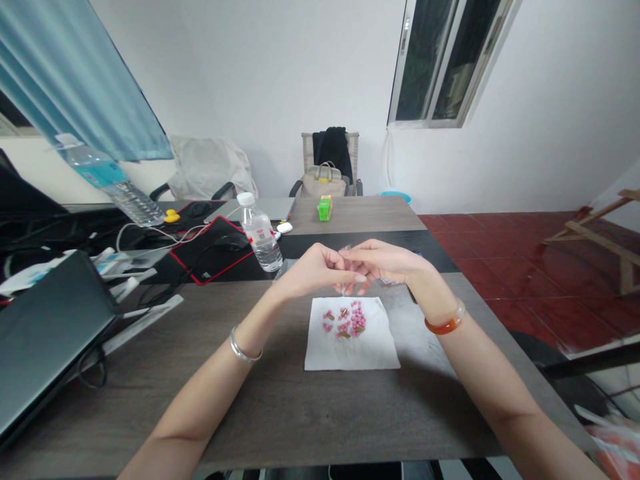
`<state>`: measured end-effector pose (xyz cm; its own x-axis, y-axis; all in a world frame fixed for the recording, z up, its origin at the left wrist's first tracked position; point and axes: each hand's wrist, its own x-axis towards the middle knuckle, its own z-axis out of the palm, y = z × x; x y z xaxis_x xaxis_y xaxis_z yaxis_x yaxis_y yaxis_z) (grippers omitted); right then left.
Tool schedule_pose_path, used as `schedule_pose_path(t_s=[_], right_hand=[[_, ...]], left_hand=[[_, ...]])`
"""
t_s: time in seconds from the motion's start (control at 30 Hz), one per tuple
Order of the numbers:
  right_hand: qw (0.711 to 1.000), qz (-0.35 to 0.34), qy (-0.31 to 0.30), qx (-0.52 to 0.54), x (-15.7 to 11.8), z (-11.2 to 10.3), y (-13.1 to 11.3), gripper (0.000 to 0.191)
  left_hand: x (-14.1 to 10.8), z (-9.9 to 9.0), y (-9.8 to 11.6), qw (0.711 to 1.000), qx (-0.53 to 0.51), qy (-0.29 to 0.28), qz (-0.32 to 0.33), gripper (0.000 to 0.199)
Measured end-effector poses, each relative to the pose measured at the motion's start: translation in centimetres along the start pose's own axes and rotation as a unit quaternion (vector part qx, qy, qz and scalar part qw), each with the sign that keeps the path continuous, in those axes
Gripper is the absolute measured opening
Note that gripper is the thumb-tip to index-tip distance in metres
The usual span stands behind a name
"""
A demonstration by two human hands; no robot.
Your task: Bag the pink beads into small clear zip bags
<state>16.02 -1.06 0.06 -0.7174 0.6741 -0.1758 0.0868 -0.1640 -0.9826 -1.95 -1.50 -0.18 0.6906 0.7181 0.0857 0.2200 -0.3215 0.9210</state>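
Both hands meet above the far edge of a white paper sheet (pixel 353 357) on the table. My left hand (pixel 320 270) has its fingers closed, with thumb and fingertips pinched on a thin clear plastic piece. My right hand (pixel 383 261) reaches in from the other side, its fingers bent and touching the same clear plastic; its exact outline is hard to make out. Several small pink beads or pills (pixel 358 320) lie on the paper, with a few brownish-gold capsules (pixel 345 335) among them. More clear plastic (pixel 393 281) shows beneath my right hand.
A water bottle (pixel 261 233) stands beyond my left hand, with another bottle (pixel 117 183) farther left. A laptop (pixel 50 340), cables and a red-edged black mat (pixel 207 257) occupy the left side. A green box (pixel 325 208) sits at the back.
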Motion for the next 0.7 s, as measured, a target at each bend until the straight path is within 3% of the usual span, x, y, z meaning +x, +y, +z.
schedule_pose_path(t_s=[0.3,0.53,0.7], right_hand=[[0.998,-0.037,0.047,0.028,0.2,-0.6,0.5,0.03],[0.991,-0.051,0.124,0.017,0.5,0.0,0.4,0.024],[0.989,-0.065,0.13,0.008,0.5,0.5,0.2,0.028]], left_hand=[[-0.1,-0.8,-0.4,0.999,0.016,0.03,0.004,0.043],[-0.2,-1.3,-0.2,0.999,0.01,0.036,-0.018,0.042],[0.0,-1.3,0.1,0.999,-0.026,-0.019,-0.004,0.024]])
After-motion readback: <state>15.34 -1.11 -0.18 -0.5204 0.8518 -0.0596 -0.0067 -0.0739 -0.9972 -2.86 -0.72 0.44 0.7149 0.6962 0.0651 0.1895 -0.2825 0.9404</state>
